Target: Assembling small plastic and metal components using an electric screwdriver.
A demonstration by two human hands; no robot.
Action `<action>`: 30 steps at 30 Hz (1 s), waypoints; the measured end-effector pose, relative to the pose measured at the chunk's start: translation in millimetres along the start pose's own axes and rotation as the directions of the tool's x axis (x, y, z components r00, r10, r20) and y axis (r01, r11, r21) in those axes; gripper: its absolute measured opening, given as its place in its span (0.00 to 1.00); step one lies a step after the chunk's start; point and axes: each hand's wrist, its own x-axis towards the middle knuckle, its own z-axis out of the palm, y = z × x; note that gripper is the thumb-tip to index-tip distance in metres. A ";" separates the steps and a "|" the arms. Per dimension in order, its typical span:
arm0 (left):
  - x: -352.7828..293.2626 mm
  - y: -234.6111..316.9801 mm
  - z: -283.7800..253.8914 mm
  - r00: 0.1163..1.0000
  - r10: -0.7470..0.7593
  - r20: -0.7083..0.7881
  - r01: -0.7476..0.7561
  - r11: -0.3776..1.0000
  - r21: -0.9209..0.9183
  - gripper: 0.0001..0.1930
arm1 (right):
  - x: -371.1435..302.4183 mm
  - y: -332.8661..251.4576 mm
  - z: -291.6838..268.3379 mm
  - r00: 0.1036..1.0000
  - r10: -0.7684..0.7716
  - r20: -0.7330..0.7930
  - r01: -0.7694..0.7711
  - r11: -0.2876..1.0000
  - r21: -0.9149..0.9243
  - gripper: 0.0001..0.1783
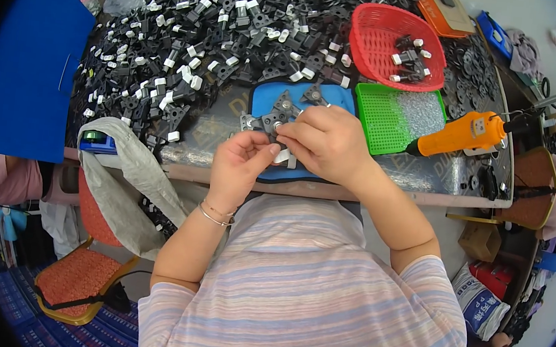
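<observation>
From where I stand, a blue panel (25, 65) takes up the left, with a co-worker's pink sleeve (10, 179) below it and an orange chair (80, 281) lower still. Next comes a grey cloth (134, 155) draped at the near edge of the table (204, 138), and behind it a broad heap of black-and-white pieces (188, 62) spreads over the tabletop.

Right of that cloth, the person's left hand (245, 163) reaches up over the edge, a thin bracelet (214, 216) at its wrist. Its fingers are curled and the thumb presses in, a narrow pinch on a small black part with a white end (282, 156), which pokes out just right of the thumb tip. That part is over the near half of a blue mat (340, 97), where several three-armed black pieces (285, 104) lie just beyond the fingertips.

The right hand (329, 141) comes in beside it, back upward, fingers bent and drawn together, tips close to a little silvery round (277, 127). The fingers cover the spot, so I cannot tell whether it grips that, the same part, or nothing.

Further right sits a green tray (379, 130) with small clear bits (420, 114) inside, a red basket (367, 47) behind it holding a few pieces, and an orange power screwdriver (461, 135) slanting over the tray's near corner.
</observation>
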 end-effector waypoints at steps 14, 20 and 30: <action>-0.1 -2.5 2.2 0.999 -0.006 0.035 0.007 0.999 -0.043 0.05 | -1.5 -1.6 -1.6 1.000 0.015 -0.010 -0.015 1.000 -0.021 0.09; -1.1 -4.1 -7.5 0.995 -0.101 0.023 0.103 0.988 -0.115 0.06 | 0.2 7.5 -16.6 0.969 0.240 -0.054 -0.229 0.960 0.163 0.12; -2.8 -2.2 -9.6 0.992 -0.126 0.024 0.129 0.980 -0.155 0.05 | -64.3 40.7 -13.3 0.870 0.402 0.284 -0.276 0.877 -0.394 0.08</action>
